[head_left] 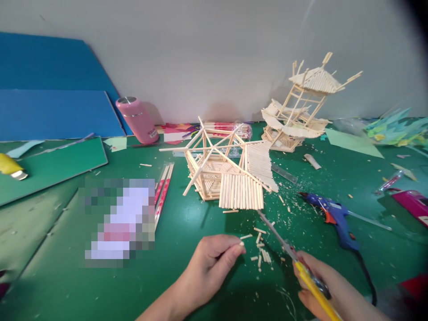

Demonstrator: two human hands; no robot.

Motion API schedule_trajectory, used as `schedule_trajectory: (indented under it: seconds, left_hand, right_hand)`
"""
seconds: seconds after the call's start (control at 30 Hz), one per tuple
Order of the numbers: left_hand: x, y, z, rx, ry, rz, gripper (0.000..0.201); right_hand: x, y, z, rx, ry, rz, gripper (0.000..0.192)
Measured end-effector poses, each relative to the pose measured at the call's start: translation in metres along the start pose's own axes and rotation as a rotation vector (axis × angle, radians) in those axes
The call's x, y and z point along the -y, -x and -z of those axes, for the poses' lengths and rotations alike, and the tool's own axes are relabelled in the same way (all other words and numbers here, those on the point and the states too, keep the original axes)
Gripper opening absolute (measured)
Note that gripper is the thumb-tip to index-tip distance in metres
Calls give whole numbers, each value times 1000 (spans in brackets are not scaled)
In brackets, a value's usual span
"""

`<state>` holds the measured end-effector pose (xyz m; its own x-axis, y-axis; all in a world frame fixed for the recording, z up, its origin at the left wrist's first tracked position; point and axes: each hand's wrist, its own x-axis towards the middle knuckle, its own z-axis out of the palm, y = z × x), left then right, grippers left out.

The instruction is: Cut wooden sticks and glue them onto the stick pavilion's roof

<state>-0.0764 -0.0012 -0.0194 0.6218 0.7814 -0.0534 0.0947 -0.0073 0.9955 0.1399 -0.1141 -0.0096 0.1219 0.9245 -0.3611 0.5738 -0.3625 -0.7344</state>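
Observation:
My left hand point(214, 263) is closed in a pinch on a short wooden stick point(241, 244), whose pale end shows at the fingertips. My right hand point(329, 285) grips a yellow-handled tool point(310, 281) with a long, thin metal blade; its exact kind is unclear. The blade points up and left, its tip appearing near the lower edge of a stick roof panel point(241, 191). That panel belongs to a small pavilion model point(214, 165) of wooden sticks, with bare roof beams on its left. Several cut stick pieces point(264, 255) lie between my hands.
A blue glue gun point(334, 216) lies at right with its cord. A taller stick pavilion point(301, 107) stands behind, by the wall. A pink bottle point(138, 120), red-and-white stick packets point(163, 191), a clear ruler point(284, 173) and a green board point(56, 167) are on the green table point(160, 276).

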Motion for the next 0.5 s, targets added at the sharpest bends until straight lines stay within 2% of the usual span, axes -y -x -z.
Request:
schedule_trajectory:
  seconds: [0.07, 0.1, 0.2, 0.33, 0.43, 0.5]
  left_hand:
    - [2, -1, -1, 29, 79, 70, 28]
    - [4, -2, -1, 48, 122, 101, 28]
    - [7, -4, -1, 96, 251, 168, 28]
    - [11, -5, -3, 134, 467, 259, 23]
    - [12, -6, -6, 144, 599, 327, 20]
    - [11, -6, -9, 136, 667, 361, 20]
  right_hand:
    - [-5, -6, 6, -15, 43, -21, 13]
    - [-8, -10, 9, -39, 85, -34, 18]
    - [-21, -20, 20, -147, 289, -94, 29]
    - [-42, -26, 31, -251, 513, -146, 29]
    - [-53, -23, 35, -308, 585, -91, 34]
    - [-56, -19, 37, -386, 599, -4, 41]
